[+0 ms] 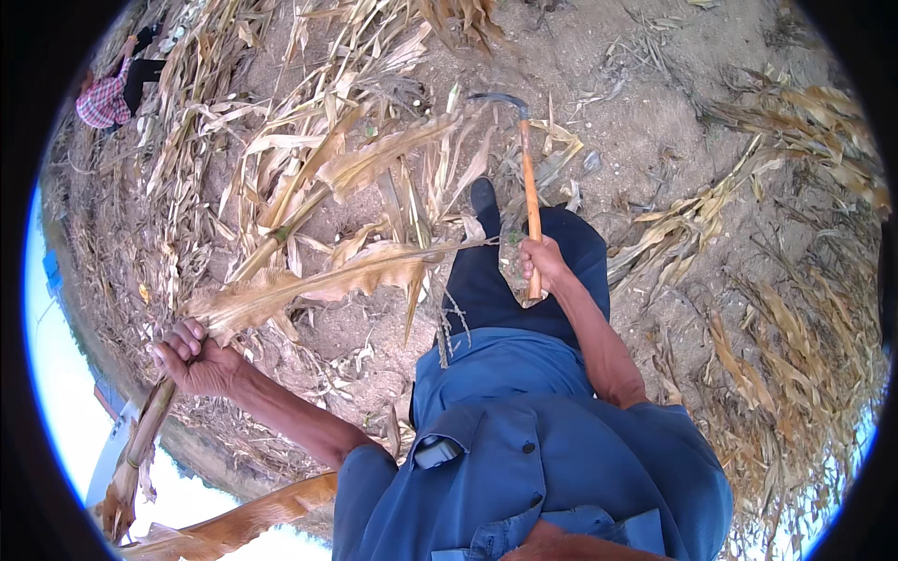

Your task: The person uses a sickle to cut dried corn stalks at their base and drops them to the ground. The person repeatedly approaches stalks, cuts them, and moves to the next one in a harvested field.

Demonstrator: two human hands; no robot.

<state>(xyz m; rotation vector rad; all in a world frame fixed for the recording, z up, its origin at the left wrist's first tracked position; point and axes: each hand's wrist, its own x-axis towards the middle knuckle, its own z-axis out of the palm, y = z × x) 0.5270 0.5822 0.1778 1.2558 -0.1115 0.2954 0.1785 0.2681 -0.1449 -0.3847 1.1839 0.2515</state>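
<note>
My left hand (pixel 200 361) is closed around a dry corn stalk (pixel 273 245), out to my left. The stalk slants from the ground ahead, through my fist, toward the lower left. A long tan leaf (pixel 346 274) spreads from it across to the front of my legs. My right hand (pixel 545 263) grips the lower end of a sickle's wooden handle (pixel 530 192) in front of my thighs. The sickle points away from me, and its dark curved blade (pixel 502 97) is at the far end, near dry leaves on the soil.
Cut stalks and leaves (pixel 220 112) lie thickly at the left. More dry corn (pixel 795 327) covers the right side. Bare soil (pixel 617 84) shows ahead. Another person in a checked shirt (pixel 103 101) bends down at the far left. My dark shoe (pixel 484 194) stands on the soil.
</note>
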